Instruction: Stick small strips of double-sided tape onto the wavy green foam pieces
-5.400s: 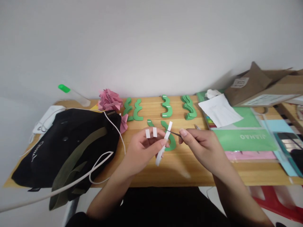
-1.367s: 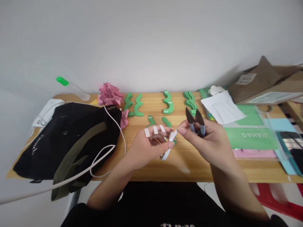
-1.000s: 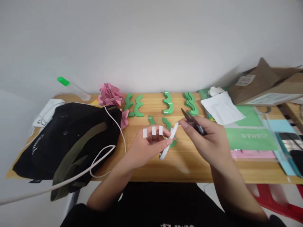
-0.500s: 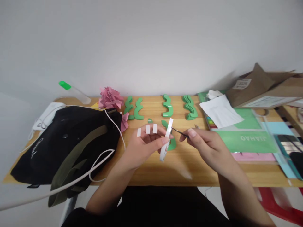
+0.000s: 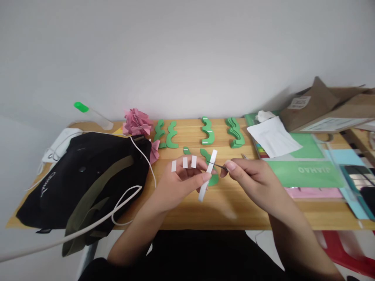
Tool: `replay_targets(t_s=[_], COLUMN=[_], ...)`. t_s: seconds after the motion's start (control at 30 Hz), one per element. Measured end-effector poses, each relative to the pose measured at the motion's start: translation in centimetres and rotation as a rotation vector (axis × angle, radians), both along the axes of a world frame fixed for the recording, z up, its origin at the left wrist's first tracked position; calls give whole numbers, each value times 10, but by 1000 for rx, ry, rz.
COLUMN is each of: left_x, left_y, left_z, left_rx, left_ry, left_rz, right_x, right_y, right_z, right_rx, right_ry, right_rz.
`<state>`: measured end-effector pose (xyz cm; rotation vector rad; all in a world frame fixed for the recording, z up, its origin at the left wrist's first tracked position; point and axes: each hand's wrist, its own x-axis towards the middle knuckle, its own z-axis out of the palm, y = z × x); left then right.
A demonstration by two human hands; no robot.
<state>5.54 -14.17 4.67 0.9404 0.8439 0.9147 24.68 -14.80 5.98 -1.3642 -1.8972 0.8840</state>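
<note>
Between thumb and fingers, my left hand pinches a narrow white paper-like strip, probably tape, held aslant above the table. Three small white pieces are stuck along the fingers of that hand. My right hand is closed on thin dark tweezers, whose tip reaches the strip just above my left thumb. Below the strip, partly hidden by it, lies a wavy green cut-out. Behind my left fingers is a small green piece with a white mark.
Wavy green pieces stand at the back: a left group, a middle one with white strips and a right stack. Pink paper flowers and a black bag with a cable are left. White paper and a cardboard box are right.
My right hand has moved slightly left, bringing the tweezers' tip across the strip. My left hand and the strip have shifted a little to the right and down.
</note>
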Motion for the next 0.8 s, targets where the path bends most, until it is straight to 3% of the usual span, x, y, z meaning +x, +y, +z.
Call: replay_targets(t_s=[0.8], left_x=[-3], left_y=[-1], left_z=[-1], left_rx=[29], left_ry=[36], left_rz=[-40], right_x=[1], right_y=[-1], right_z=[0], right_rx=[-7], right_ry=[-27], right_rz=[-5])
